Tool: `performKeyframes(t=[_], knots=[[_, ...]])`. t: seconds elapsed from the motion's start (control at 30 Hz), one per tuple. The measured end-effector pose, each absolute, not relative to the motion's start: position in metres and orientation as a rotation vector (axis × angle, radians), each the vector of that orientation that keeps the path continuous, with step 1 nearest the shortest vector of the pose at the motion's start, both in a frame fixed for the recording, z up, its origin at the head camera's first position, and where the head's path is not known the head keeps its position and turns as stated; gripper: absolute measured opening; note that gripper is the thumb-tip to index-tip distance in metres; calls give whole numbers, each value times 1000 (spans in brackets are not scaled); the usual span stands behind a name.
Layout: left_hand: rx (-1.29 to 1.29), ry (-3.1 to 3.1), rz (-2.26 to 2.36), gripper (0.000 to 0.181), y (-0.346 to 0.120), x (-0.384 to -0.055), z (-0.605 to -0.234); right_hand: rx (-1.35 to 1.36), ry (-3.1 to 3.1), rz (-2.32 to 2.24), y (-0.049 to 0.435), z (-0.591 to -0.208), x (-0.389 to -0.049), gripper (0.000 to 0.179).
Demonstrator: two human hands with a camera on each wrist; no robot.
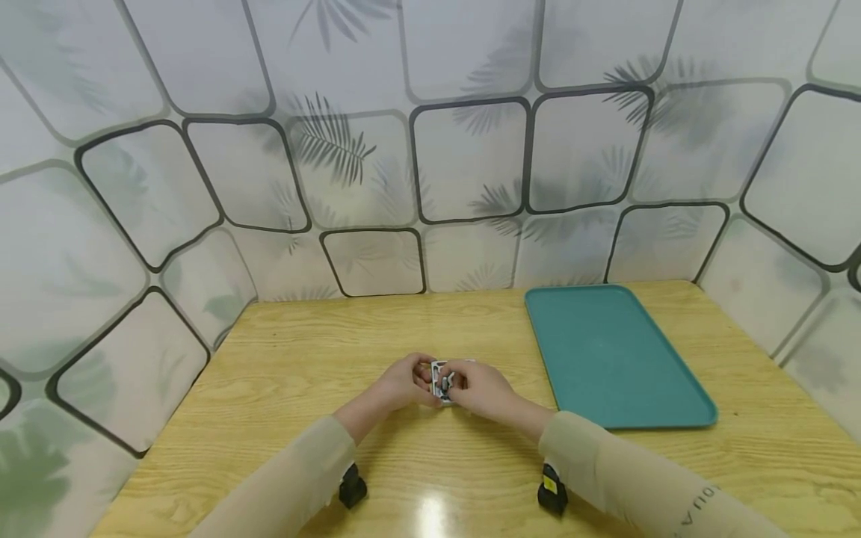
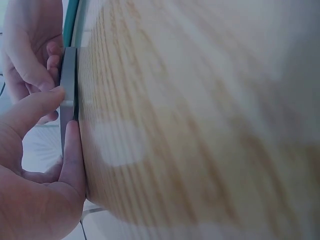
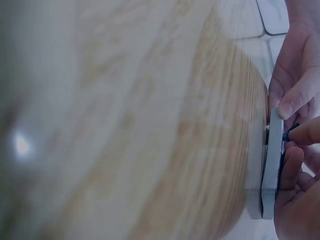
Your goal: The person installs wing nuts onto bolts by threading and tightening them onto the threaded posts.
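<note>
A small flat case [image 1: 436, 368], pale grey and white with dark recesses on top, lies near the middle of the wooden table. My left hand [image 1: 403, 382] grips its left side, the thumb on the near edge, as the left wrist view also shows with the case's grey side wall [image 2: 68, 80]. Over the top of the case, my right hand [image 1: 486, 390] pinches a small dark piece [image 3: 291, 132] between thumb and finger. The right hand covers the right part of the case, and the piece's kind is too small to tell.
To the right on the wooden table [image 1: 323, 336] lies a teal tray [image 1: 605, 359], its near left edge close to my right forearm. A patterned curtain [image 1: 471, 172] stands around the table's back and sides. Each wrist carries a small black camera.
</note>
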State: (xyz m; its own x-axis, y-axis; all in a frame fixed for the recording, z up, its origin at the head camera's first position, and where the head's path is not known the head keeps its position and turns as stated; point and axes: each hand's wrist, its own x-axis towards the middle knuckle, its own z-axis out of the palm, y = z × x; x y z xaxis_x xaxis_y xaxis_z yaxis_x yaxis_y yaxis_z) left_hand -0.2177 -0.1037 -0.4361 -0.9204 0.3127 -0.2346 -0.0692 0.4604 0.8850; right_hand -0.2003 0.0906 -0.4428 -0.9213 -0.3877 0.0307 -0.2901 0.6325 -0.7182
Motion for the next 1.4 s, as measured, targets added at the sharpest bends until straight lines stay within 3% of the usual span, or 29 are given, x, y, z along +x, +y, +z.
performKeyframes(t=[0.23, 0.47, 0.73, 1.13, 1.4], knots=[[210, 2335, 1465, 75, -104, -217, -434, -538, 2775, -1150, 87, -445, -201, 7], [228, 2347, 1470, 74, -104, -216, -433, -452, 2902, -1040, 79, -446, -198, 24], [217, 2355, 1479, 73, -104, -217, -434, -393, 2962, -977, 74, -443, -194, 29], [243, 2378, 1451, 74, -103, -218, -435, -319, 2683, -1412, 84, -435, -192, 10], [243, 2348, 1454, 76, -105, -218, -435, -490, 2707, -1236, 88, -439, -198, 34]])
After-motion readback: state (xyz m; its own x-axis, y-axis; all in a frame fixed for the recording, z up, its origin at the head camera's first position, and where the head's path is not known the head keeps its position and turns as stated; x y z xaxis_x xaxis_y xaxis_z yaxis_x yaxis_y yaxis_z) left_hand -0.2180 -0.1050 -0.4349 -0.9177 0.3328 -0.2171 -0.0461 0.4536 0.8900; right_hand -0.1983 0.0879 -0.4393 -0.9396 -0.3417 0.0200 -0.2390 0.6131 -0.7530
